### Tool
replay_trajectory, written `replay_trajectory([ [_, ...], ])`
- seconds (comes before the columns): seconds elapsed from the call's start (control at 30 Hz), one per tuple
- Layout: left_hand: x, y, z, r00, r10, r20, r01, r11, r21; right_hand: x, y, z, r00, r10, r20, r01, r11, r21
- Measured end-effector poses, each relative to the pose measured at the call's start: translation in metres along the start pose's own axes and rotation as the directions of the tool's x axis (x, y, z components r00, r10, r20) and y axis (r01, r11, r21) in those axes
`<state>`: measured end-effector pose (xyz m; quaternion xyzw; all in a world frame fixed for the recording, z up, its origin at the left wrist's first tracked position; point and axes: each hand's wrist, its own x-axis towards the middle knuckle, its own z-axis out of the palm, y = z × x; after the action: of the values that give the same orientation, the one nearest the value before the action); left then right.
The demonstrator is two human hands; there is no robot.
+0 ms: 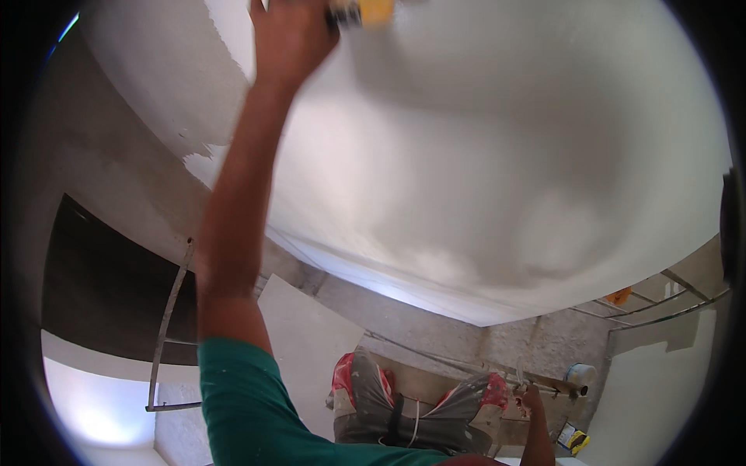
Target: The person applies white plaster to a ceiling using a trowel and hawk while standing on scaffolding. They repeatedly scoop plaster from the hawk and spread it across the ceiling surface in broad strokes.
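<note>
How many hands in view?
2. The left hand is raised at the top edge, partly cut off, holding a yellow-and-black object; the right hand is low on the right, near one knee. No others show.

A black-and-yellow tool (364, 13), blurred and partly cut off by the top edge, sits in the left hand (295, 39), yellow part to the right, before a smooth white wall (466, 155) with soft shadows; whether they touch is unclear
</note>
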<state>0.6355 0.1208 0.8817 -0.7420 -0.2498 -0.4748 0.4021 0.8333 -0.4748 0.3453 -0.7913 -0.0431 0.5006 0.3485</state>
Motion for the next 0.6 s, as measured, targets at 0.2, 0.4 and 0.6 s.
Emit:
replay_trajectory([
  [0.2,-0.21,0.057,0.009,0.956,-0.013,0.293,0.067,0.983,-0.174,0.031,-0.016,0.024,0.988,-0.09,0.126,0.084,0.995,0.057],
  [0.4,-0.088,0.032,-0.079,0.987,0.001,0.161,0.034,0.976,-0.217,0.05,0.038,0.021,0.99,-0.116,0.076,0.127,0.98,-0.15],
  [0.6,0.177,0.003,-0.094,0.979,0.051,-0.199,-0.057,0.998,-0.024,0.035,0.029,0.034,0.994,-0.015,0.111,0.032,0.989,-0.146],
])
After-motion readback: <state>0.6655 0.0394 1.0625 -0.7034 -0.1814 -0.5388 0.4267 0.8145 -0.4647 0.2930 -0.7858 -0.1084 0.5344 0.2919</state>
